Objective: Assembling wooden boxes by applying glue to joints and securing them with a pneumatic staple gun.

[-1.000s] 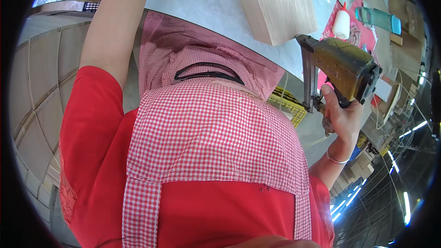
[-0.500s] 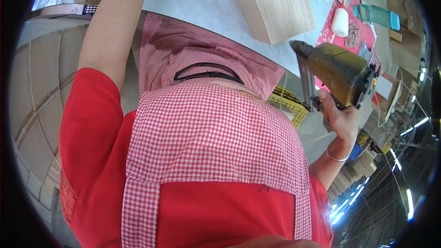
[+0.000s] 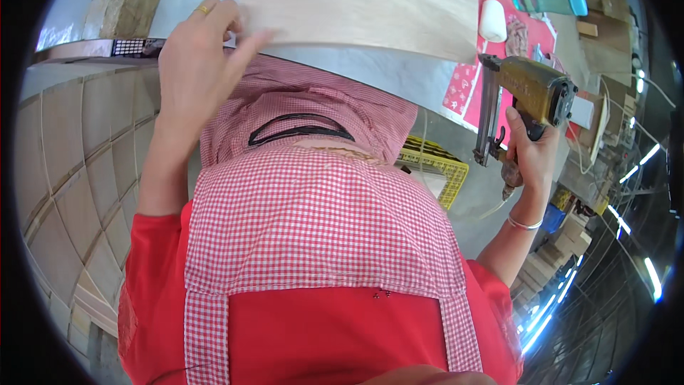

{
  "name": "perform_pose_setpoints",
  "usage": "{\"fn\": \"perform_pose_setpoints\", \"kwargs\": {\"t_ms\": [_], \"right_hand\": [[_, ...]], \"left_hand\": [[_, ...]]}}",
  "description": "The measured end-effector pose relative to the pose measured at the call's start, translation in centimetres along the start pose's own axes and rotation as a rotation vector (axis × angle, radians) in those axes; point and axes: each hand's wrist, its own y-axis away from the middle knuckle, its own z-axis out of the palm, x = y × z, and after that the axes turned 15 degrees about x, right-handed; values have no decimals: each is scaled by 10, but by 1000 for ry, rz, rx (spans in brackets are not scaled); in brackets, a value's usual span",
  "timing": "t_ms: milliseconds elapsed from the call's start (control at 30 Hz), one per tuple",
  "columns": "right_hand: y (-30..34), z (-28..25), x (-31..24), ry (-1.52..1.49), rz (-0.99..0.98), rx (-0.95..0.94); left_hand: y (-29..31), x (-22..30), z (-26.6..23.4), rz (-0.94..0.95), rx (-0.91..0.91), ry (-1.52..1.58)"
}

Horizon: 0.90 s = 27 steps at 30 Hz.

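A pale wooden panel (image 3: pixel 356 11) lies crosswise on the light blue-grey tabletop (image 3: pixel 199 0). At its left end is my left hand (image 3: pixel 203 64), slightly blurred, with a ring on one finger. Its thumb stretches toward the panel's near edge, apart from the bent fingers, and nothing shows in its grasp; whether it touches the wood I cannot tell. My right hand (image 3: pixel 534 153) is wrapped round the handle of a brown and black pneumatic nail gun (image 3: pixel 527 85). The gun's nose is close to the panel's right end, and its magazine slants down toward me.
Right of the panel, a white glue bottle (image 3: pixel 492 18) with a red tip, a crumpled rag (image 3: pixel 517 39) and a teal water bottle (image 3: pixel 545 1) rest on or near a red patterned sheet (image 3: pixel 467 89). A yellow crate (image 3: pixel 445 171) stands below the table. A wooden block (image 3: pixel 139 0) lies far left.
The wooden panel has turned from a slant to lie crosswise. My left hand has come into view at its left end. The nail gun, still in my right hand, has tilted and shifted slightly.
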Motion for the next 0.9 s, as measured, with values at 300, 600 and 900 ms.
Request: {"fn": "perform_pose_setpoints", "kwargs": {"t_ms": [300, 600, 900], "right_hand": [[3, -4, 0, -79, -41, -56], [3, -3, 6, -117, 13, -87], [-2, -6, 4, -70, 24, -132]], "left_hand": [[-54, -14, 89, 1038, 621, 488], [-57, 32, 34, 664, -263, -185], [-63, -19, 102, 1002, 387, 733]]}}
